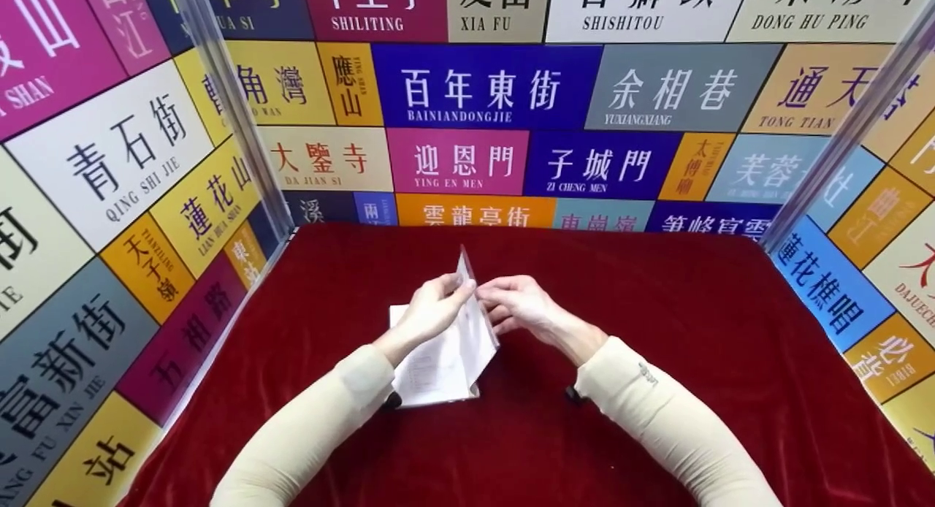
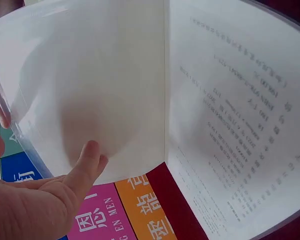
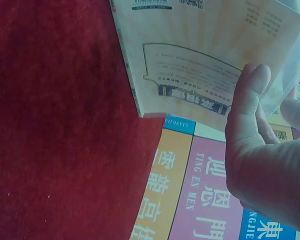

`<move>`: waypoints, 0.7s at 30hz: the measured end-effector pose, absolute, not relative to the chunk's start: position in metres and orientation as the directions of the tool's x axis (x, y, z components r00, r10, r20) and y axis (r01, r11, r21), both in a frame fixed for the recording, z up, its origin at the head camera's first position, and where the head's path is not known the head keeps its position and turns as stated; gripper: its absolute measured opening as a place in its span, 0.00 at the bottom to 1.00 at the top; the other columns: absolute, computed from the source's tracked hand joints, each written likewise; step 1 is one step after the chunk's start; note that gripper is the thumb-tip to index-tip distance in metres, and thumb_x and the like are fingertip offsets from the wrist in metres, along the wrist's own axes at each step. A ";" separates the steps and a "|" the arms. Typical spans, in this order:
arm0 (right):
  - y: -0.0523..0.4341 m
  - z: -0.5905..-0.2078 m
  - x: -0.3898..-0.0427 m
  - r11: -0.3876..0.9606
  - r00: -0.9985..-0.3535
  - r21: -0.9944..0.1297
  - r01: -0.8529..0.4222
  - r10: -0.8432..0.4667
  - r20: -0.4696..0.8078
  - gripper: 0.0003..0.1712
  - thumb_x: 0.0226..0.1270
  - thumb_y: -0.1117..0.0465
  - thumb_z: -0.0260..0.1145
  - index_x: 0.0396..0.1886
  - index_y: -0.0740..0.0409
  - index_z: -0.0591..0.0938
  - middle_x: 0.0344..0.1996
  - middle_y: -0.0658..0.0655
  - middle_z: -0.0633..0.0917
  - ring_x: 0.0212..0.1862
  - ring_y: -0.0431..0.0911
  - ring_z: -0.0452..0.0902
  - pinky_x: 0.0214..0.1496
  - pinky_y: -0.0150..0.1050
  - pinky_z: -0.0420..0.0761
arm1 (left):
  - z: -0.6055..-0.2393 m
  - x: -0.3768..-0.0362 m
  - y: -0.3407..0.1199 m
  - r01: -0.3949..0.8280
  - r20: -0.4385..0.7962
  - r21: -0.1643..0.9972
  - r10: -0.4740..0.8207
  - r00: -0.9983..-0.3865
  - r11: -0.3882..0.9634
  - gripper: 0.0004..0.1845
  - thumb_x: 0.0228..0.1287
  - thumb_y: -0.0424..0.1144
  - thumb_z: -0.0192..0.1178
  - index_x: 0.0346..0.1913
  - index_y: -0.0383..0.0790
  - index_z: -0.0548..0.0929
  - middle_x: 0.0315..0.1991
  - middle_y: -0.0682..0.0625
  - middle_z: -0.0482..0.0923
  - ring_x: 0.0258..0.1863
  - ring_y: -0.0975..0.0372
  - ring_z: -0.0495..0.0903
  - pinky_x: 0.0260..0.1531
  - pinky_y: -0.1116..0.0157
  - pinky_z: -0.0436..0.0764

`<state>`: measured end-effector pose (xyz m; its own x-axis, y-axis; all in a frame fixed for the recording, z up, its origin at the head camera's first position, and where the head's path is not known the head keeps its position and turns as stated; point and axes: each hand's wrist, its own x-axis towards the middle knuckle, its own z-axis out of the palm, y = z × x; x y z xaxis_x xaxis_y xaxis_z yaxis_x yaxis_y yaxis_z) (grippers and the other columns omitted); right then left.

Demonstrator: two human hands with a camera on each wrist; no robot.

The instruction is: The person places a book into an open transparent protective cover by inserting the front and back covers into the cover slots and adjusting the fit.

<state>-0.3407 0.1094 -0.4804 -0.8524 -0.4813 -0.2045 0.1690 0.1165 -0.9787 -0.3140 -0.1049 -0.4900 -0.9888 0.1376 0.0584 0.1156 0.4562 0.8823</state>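
A book (image 1: 431,364) lies open on the red cloth, with one cover standing nearly upright. Clear plastic sleeving (image 2: 27,137) runs along that cover's free edge. My left hand (image 1: 437,306) grips the raised cover at its upper part, and its fingers (image 2: 85,167) lie against the white inner side. On the outer side, my right hand (image 1: 524,306) pinches the edge of the cover and plastic; a finger (image 3: 247,95) touches the printed outside (image 3: 190,65). Printed text fills the facing page (image 2: 235,115). The exact contact of the right thumb is partly hidden.
Red velvet cloth (image 1: 657,419) covers the table under the book. Walls of coloured panels with large characters (image 1: 486,87) enclose the back and both sides. Metal corner posts (image 1: 248,120) stand at the table's far corners.
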 end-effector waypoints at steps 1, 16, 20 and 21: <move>0.108 -0.481 -0.340 0.117 -0.848 -0.981 0.155 -0.494 -0.193 0.21 0.83 0.58 0.69 0.66 0.67 0.87 0.39 0.54 0.95 0.36 0.43 0.93 0.37 0.37 0.93 | -0.490 -0.314 -0.105 0.111 0.058 0.885 0.130 -0.990 0.453 0.39 0.87 0.57 0.57 0.81 0.27 0.73 0.77 0.33 0.80 0.80 0.45 0.78 0.84 0.48 0.76; 0.100 -0.491 -0.333 0.200 -0.790 -0.978 0.053 -0.591 -0.164 0.23 0.78 0.64 0.73 0.68 0.68 0.85 0.60 0.70 0.93 0.44 0.45 0.95 0.42 0.37 0.95 | -0.490 -0.312 -0.127 0.019 0.004 0.907 0.036 -0.999 0.420 0.22 0.72 0.41 0.61 0.63 0.35 0.90 0.51 0.42 0.95 0.42 0.61 0.88 0.46 0.66 0.87; 0.104 -0.496 -0.336 0.218 -0.805 -0.975 0.048 -0.569 -0.167 0.24 0.78 0.64 0.72 0.69 0.71 0.84 0.58 0.70 0.93 0.44 0.46 0.94 0.44 0.38 0.95 | -0.492 -0.313 -0.139 0.000 -0.009 0.902 0.020 -1.000 0.431 0.23 0.71 0.37 0.59 0.64 0.32 0.90 0.50 0.39 0.94 0.38 0.63 0.86 0.39 0.70 0.85; 0.105 -0.497 -0.337 0.226 -0.813 -0.973 0.048 -0.557 -0.169 0.25 0.77 0.65 0.73 0.68 0.72 0.84 0.57 0.69 0.94 0.43 0.46 0.94 0.44 0.39 0.96 | -0.492 -0.313 -0.142 -0.005 -0.013 0.901 0.016 -1.000 0.434 0.23 0.71 0.36 0.58 0.64 0.31 0.90 0.49 0.38 0.94 0.37 0.63 0.85 0.38 0.70 0.84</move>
<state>-0.3373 0.1049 -0.4969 -0.8129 -0.5573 -0.1691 0.0478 0.2256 -0.9731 -0.3134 -0.1421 -0.4923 -0.9998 0.0156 -0.0132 -0.0051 0.4337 0.9011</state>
